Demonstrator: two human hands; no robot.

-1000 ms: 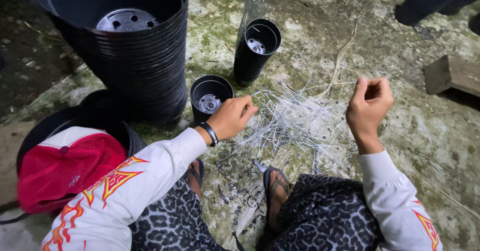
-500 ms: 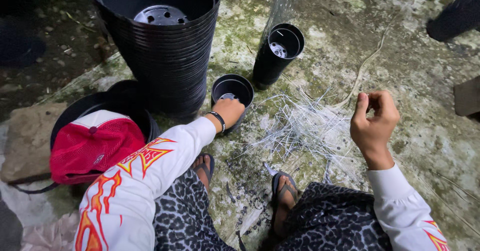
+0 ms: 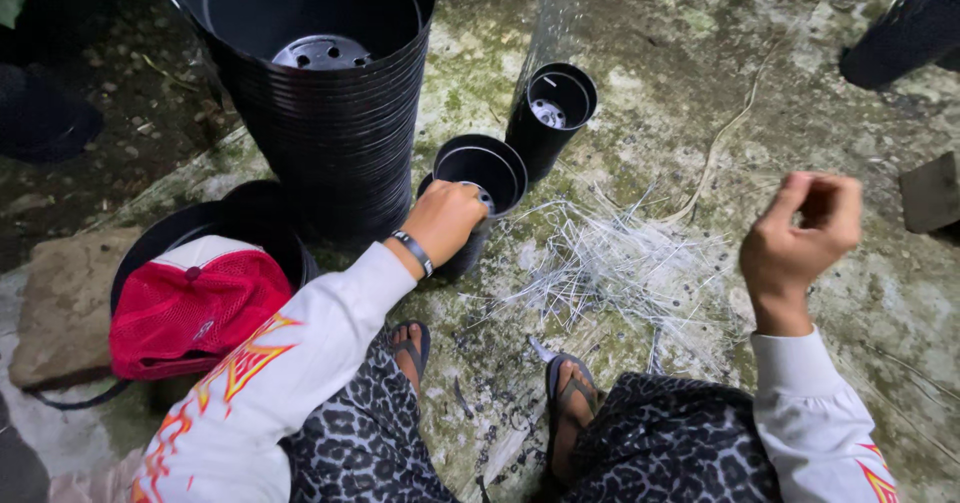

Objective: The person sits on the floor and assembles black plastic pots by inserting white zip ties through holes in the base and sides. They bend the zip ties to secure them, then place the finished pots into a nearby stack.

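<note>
My left hand (image 3: 445,221) grips the near rim of a small stack of black plastic pots (image 3: 482,176) standing on the mossy concrete. A second, slimmer stack of small black pots (image 3: 553,114) stands just behind it. My right hand (image 3: 802,231) is raised to the right with thumb and forefinger pinched together; what it pinches is too thin to make out. Between the hands lies a loose pile of thin white plastic strips (image 3: 610,268). Both arms wear white sleeves with flame prints.
A tall stack of large black pots (image 3: 330,123) stands at the back left. A red cap (image 3: 195,308) rests in a black pot at my left knee, beside a flat stone (image 3: 55,308). My sandalled feet (image 3: 570,403) are below the strips. Another dark pot stack (image 3: 905,33) lies top right.
My left hand has moved from the strip pile onto the near small pot stack and closed on its rim. The right hand has stayed raised and pinched. The view has shifted closer.
</note>
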